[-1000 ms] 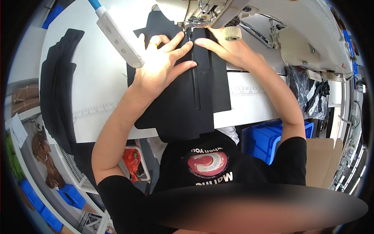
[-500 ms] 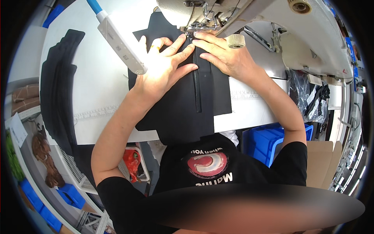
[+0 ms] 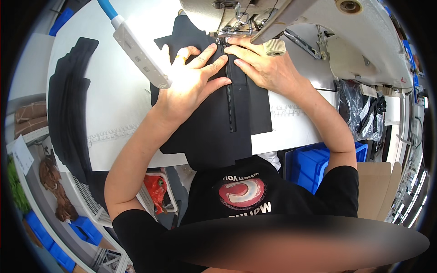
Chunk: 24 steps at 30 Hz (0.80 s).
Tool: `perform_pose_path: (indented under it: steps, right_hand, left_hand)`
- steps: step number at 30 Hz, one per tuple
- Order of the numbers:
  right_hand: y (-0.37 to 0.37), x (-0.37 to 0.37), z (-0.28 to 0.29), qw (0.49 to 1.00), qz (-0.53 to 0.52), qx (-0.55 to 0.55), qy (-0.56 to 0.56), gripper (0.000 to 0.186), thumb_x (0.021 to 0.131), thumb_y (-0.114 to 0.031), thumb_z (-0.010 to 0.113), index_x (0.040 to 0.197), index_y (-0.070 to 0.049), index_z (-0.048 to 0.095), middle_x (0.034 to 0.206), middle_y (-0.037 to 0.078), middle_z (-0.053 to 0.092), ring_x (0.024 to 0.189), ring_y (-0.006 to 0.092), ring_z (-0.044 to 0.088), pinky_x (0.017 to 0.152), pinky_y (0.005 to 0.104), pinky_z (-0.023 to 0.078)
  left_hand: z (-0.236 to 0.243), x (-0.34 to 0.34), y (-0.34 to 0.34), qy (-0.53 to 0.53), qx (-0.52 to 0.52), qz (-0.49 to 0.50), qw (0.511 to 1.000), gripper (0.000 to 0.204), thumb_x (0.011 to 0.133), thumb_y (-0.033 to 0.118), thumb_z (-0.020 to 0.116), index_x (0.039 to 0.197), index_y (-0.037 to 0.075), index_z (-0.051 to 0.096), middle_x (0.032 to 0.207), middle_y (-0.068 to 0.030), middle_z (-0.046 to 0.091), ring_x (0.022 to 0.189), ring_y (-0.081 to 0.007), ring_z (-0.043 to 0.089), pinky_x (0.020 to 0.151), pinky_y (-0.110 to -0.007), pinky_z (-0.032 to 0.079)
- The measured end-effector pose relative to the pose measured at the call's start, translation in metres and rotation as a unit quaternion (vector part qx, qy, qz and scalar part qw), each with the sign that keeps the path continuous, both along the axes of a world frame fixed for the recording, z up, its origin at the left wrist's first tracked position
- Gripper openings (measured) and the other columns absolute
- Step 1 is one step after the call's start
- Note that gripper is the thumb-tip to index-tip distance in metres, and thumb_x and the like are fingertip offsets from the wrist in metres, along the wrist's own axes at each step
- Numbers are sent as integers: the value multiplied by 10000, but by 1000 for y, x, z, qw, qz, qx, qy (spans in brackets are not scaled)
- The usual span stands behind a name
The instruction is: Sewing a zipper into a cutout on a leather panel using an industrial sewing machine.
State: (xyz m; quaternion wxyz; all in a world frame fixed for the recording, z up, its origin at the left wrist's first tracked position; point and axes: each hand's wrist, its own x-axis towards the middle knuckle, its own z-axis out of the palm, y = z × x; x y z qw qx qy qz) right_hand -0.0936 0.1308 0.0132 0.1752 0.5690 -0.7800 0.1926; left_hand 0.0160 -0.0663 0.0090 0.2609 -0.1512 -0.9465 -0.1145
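Observation:
Black fabric (image 3: pixel 195 136) with a long zipper (image 3: pixel 229 104) lies under the presser foot (image 3: pixel 221 38) of a sewing machine (image 3: pixel 368 41). My left hand (image 3: pixel 189 79) rests open on the fabric left of the zipper, fingertips near the foot, a yellow band on one finger. My right hand (image 3: pixel 268 66) is open on the right side, its fingertips pressing by the zipper just below the foot. A white lamp (image 3: pixel 136 50) on a blue flexible neck hangs over my left hand, hiding part of it.
Dark fabric strips (image 3: pixel 68 104) lie at the table's (image 3: pixel 114 113) left. Bagged dark items (image 3: pixel 359 109) sit at right, above a blue bin (image 3: pixel 305 166) and cardboard (image 3: pixel 375 191). A white basket (image 3: pixel 161 182) with red material and a shelf of materials (image 3: pixel 57 191) stand lower left.
The fabric and my left hand have shifted slightly toward my body. My right hand has come down and leftward from beside the foot, its fingertips now lying by the zipper below it.

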Motion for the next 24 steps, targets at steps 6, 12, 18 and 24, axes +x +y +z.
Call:
perform_pose_path:
  steps: [6, 12, 18, 24]
  right_hand:
    - [0, -6, -1, 1000, -3, 4, 3, 232, 832, -214, 681, 1040, -114, 704, 1090, -1, 669, 917, 212, 596, 779, 347, 483]
    - [-4, -7, -3, 1000, -7, -18, -2, 205, 813, -201, 700, 1007, -135, 713, 1044, -7, 667, 858, 214, 592, 748, 345, 485]
    - [-8, -9, -5, 1000, -2, -22, 0, 218, 812, -199, 703, 1023, -147, 710, 996, 9, 659, 833, 214, 582, 729, 348, 480]
    - [-5, -10, -7, 997, 25, -57, 40, 262, 790, -161, 700, 1049, -125, 699, 994, 40, 670, 865, 228, 603, 764, 348, 485]
  left_hand:
    - [1, -4, -1, -39, -22, 22, 999, 463, 766, 453, 712, 1155, 201, 696, 1235, 27, 648, 1041, -191, 568, 1018, -546, 304]
    - [-1, -7, -8, -56, -29, 33, 997, 458, 774, 457, 706, 1174, 235, 685, 1244, 53, 641, 1076, -199, 559, 1043, -564, 278]
    - [-4, 0, -6, 4, -34, 26, 999, 455, 745, 399, 749, 1154, 208, 692, 1205, 42, 662, 1014, -207, 589, 1038, -576, 276]
    - [-2, 4, -5, 45, 3, 2, 999, 414, 718, 360, 775, 1074, 161, 704, 1110, 24, 693, 925, -198, 611, 1009, -512, 319]
